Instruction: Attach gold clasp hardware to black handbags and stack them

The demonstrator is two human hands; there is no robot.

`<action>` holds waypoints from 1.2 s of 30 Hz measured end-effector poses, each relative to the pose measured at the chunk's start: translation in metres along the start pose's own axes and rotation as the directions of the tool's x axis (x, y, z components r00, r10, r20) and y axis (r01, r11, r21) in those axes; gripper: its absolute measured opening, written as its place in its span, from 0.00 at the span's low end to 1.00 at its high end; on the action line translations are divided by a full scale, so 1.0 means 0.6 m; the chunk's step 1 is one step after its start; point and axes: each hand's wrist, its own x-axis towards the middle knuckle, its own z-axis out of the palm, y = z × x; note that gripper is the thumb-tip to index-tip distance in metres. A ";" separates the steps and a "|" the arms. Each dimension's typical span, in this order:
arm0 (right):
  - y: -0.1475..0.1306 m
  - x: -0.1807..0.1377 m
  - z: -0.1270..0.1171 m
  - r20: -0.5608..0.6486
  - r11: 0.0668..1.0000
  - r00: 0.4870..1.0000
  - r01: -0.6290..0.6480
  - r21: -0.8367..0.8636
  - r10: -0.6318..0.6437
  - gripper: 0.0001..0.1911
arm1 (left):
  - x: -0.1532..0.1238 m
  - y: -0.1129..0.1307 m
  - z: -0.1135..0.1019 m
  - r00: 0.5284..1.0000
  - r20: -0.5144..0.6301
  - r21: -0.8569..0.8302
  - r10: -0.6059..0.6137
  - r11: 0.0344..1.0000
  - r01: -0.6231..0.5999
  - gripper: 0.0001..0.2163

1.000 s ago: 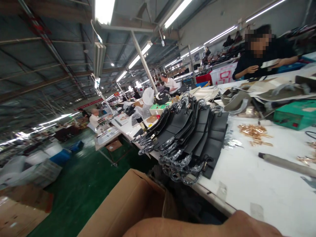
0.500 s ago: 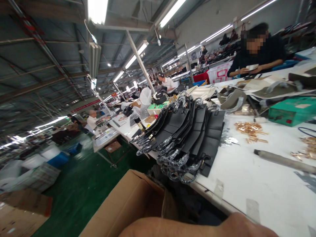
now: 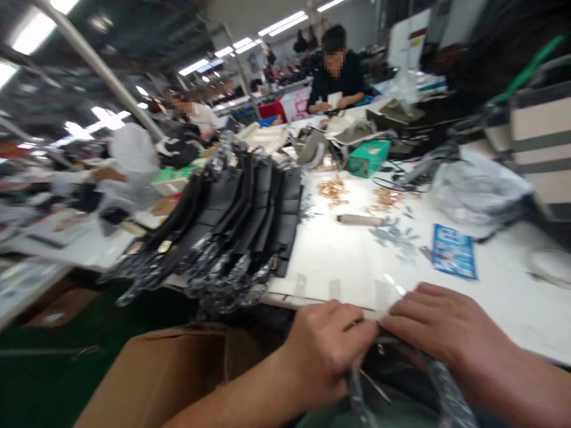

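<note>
My left hand [image 3: 330, 348] is closed at the table's front edge, fingers pinched together. Close beside it my right hand [image 3: 439, 324] is closed too, fingers curled down. Between and below them is a dark bag piece, mostly hidden, with a plastic-wrapped handle [image 3: 449, 389] hanging under the hands. Motion blur smears the exact grip. Left of the hands, black bag panels [image 3: 259, 202] overlap in a fanned stack, their plastic-wrapped handles reaching over the table edge.
On the white table [image 3: 330, 255] lie gold metal pieces [image 3: 333, 191], a rod-like tool [image 3: 359, 220], a blue packet [image 3: 454, 251] and a green box [image 3: 369, 158]. An open carton [image 3: 156, 374] stands below at left. A co-worker [image 3: 336, 74] sits across the table.
The view has swung right and down. Both hands now show together at the table edge; earlier only a blurred arm or hand crossed the bottom. The stack appears further left.
</note>
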 end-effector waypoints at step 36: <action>0.003 0.010 -0.032 0.372 0.984 0.923 -0.145 0.104 0.096 0.05 | -0.006 -0.014 0.033 0.991 -0.131 -0.116 -0.016 0.993 0.000 0.07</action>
